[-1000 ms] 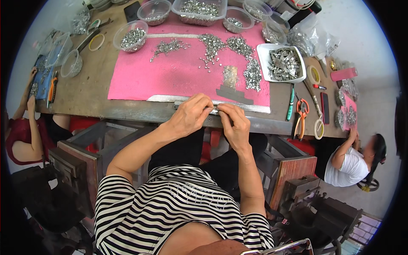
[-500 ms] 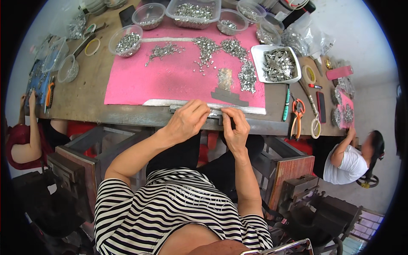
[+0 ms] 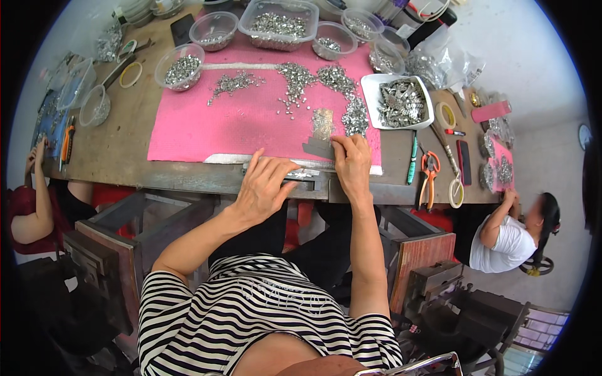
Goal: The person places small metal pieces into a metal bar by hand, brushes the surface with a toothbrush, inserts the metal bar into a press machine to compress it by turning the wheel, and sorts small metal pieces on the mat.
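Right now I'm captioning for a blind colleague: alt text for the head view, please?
A person's left hand is at a metal fixture on a bench edge, the right hand over a pink mat. Silvery pieces lie piled there; clear tubs and a white tray hold more.

Left hand (image 3: pixel 263 186) at bench edge (image 3: pixel 204 176), right hand (image 3: pixel 353 166) perhaps touching grey strips (image 3: pixel 318 149)

A wide fisheye view looks steeply down from the wearer's head, close above the black-and-white striped fabric shirt (image 3: pixel 269 313), facing forward across the brown flat-topped worktable (image 3: pixel 119 141), whose near edge crosses mid-picture.
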